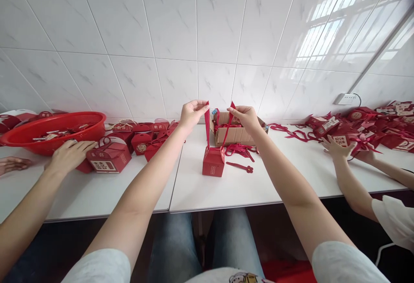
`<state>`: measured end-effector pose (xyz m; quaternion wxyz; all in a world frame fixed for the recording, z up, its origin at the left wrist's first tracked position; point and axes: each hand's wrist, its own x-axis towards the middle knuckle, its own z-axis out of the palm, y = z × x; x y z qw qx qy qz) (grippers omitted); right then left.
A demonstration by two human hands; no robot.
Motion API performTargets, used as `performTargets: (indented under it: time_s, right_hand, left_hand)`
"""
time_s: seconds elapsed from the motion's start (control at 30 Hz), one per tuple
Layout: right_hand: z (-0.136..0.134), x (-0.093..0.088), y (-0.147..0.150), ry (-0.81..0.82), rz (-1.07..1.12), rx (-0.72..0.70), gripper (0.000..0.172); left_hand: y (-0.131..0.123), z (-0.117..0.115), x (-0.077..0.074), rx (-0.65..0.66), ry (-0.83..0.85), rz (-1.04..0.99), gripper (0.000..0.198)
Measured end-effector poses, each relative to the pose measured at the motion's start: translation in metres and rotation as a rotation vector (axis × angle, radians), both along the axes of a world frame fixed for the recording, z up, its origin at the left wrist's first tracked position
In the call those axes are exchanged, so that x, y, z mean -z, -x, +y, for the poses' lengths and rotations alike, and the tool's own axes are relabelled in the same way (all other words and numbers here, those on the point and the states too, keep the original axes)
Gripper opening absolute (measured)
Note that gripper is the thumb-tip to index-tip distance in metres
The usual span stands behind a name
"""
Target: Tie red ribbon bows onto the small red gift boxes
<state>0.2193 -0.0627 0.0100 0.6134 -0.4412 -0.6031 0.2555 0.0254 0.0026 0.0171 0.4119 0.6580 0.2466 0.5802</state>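
Note:
A small red gift box (213,162) stands upright on the white table in front of me. A red ribbon (207,123) rises from its top in two lengths. My left hand (194,113) pinches the end of one length, and my right hand (244,116) pinches the end of the other. Both hands are raised above the box, apart from each other, with the ribbon drawn up between them and the box. Beside the box on the right lies a flat red strip with a flower-shaped end (241,166). Loose red ribbons (239,150) lie just behind it.
A cardboard carton (241,136) with red items stands behind the box. To the left are red boxes (110,158), a red plastic basin (54,132) and a co-worker's hands. More red boxes (362,119) and another co-worker's hands (339,147) are at right. A tiled wall rises behind.

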Motion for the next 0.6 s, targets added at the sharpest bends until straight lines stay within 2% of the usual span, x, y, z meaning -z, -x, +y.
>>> performTargets:
  time_s: [0.13,0.37,0.47,0.6]
  right_hand:
    - [0.002,-0.004,0.003,0.034,0.009,-0.002,0.036]
    - [0.004,-0.008,0.007,0.036,-0.053,-0.007,0.036]
    - [0.005,-0.01,0.01,0.055,-0.069,-0.051,0.037]
    - [0.006,-0.012,0.015,0.054,-0.16,-0.04,0.037]
  left_hand:
    - [-0.003,-0.004,-0.002,0.012,0.036,0.016,0.022]
    - [-0.007,-0.004,-0.006,0.041,0.042,0.051,0.025]
    - [-0.008,-0.004,-0.01,0.057,-0.016,0.121,0.025]
    - [-0.009,-0.006,-0.014,0.06,-0.117,0.243,0.025]
